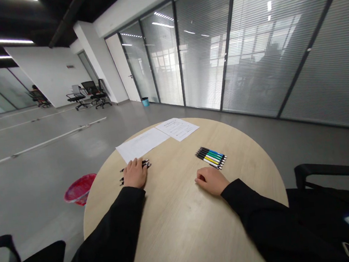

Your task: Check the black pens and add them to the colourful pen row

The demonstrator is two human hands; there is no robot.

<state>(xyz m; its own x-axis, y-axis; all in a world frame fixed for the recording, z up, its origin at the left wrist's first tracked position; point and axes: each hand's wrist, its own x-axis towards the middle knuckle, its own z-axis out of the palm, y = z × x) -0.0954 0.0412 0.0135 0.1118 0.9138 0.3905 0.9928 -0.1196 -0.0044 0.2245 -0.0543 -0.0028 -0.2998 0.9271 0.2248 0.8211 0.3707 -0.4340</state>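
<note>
Reaching over a round light-wood table (178, 223), two black sleeves (111, 239) come in from the near side. Near left and near right: black chairs (324, 206). Right hand (212, 180) lies on the tabletop, curled into a loose fist, nothing visible in it. Coloured pens (211, 157) sit just beyond it, side by side in a slanted row: blue, green, white, yellow. Left hand (135, 173) is palm down over dark pens (147, 165) on the table's left, ends sticking out both sides; can't tell if it grips any. Left of the table, on the floor: red bin (80, 189). Far part of the table: two paper sheets (143, 144), the right one with visible print, left one reaching close to the left hand. Far back: small blue bin (145, 102), office chairs (94, 91) far left, glass partition (206, 51) with blinds far right.
</note>
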